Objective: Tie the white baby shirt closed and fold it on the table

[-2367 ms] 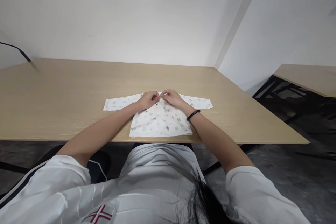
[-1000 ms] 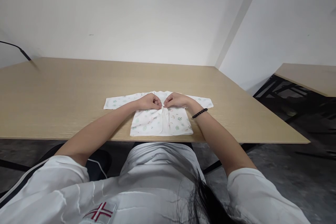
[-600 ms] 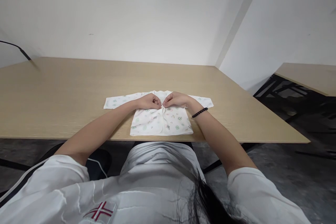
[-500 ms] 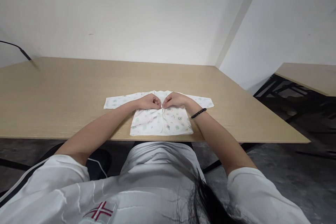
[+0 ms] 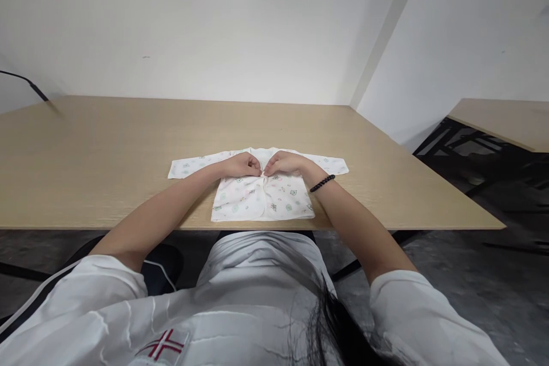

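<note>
A small white baby shirt (image 5: 244,197) with a green and pink print lies spread flat near the table's front edge, its long sleeves stretched out to both sides. My left hand (image 5: 242,165) is closed, pinching the front opening at mid-chest. Opposite it, my right hand (image 5: 285,163) pinches the other side of the same opening, the fingertips of both hands almost touching. A bit of cloth puckers between them; any fastener there is too small to make out. My wrists and hands cover parts of both sleeves.
The wooden table (image 5: 128,137) reaches back to a white wall (image 5: 193,40). A thin black cable (image 5: 36,90) sticks up at the far left. To the right stands another table (image 5: 506,120) on black legs. A black bead bracelet (image 5: 322,183) circles my right wrist.
Both hands stay at the shirt's front opening; the fingers have shifted slightly and drawn a little closer together. The shirt lies as before, and the view has tilted slightly.
</note>
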### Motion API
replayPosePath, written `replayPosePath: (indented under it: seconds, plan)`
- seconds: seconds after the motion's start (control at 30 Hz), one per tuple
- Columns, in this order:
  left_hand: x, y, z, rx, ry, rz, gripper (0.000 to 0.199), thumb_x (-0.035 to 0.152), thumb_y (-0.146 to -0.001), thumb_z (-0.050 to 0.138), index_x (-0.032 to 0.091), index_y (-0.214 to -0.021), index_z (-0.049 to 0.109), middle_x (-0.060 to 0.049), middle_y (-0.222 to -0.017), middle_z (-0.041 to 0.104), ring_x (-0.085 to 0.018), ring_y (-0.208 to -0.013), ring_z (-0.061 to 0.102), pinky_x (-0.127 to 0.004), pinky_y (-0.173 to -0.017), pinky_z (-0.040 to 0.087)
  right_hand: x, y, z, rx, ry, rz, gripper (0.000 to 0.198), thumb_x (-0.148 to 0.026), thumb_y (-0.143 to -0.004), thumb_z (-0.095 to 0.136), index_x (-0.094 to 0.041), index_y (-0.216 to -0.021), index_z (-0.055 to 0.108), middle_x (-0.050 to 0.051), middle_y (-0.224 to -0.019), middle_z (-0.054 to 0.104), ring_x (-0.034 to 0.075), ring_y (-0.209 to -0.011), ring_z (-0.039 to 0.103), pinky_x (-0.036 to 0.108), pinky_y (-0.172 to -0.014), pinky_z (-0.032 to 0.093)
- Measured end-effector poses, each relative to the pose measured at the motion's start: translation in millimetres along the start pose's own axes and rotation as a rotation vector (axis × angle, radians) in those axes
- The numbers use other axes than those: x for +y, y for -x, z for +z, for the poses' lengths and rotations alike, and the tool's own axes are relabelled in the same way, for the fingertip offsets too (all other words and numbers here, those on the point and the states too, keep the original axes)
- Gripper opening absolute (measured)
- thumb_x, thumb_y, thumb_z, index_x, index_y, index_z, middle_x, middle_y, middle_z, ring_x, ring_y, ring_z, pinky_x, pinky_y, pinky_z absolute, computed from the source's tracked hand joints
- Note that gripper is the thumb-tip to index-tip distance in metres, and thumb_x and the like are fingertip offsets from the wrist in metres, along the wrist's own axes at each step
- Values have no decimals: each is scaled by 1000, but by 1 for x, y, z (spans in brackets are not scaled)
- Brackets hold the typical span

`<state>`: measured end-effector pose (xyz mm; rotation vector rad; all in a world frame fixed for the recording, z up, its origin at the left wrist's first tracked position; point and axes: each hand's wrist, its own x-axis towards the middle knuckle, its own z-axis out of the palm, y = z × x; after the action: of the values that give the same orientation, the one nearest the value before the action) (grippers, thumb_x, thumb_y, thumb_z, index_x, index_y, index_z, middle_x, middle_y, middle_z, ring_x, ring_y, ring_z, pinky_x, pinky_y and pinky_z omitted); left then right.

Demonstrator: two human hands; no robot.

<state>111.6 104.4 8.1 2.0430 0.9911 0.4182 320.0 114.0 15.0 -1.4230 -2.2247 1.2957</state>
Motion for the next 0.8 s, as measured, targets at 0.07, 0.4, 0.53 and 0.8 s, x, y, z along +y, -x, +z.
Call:
replayPosePath:
  seconds: [0.07, 0.4, 0.53, 0.8]
  plan:
    - [-1, -1, 0, 11, -17, -1, 25, 37, -68, 70, 17, -57, 59, 4, -53, 45, -8, -50, 36, -24, -48, 27, 1, -1, 1, 11, -1, 7, 15, -31, -64, 74, -17, -69, 73, -3, -58, 59, 9, -51, 43, 24, -48, 32]
    - [-11, -6, 2, 223, -138, -18, 19, 35, -68, 67, 19, -63, 60, 2, -57, 56, -11, -53, 45, -24, -51, 30, -6, 10, -1, 167, 82, -54, 29, -40, -73, 74, -18, -66, 56, -4, -58, 51, 9, -52, 41, 24, -49, 30]
    - [-1, 2, 3, 146, -120, 39, 9, 27, -67, 65, 19, -64, 62, 2, -58, 55, -11, -55, 46, -25, -53, 32, -17, 21, 9, 62, 276, -95, 49, -55, -68, 77, -20, -55, 45, -4, -52, 41, 10, -50, 36, 25, -48, 26]
    - [11, 10, 7, -64, -59, 39, 10, 27, -67, 68, 17, -64, 68, 2, -56, 54, -11, -53, 46, -25, -51, 33, -25, 29, 6, -58, 338, -129, 16, -28, -67, 70, -18, -63, 58, -3, -54, 47, 11, -52, 42, 25, -50, 28]
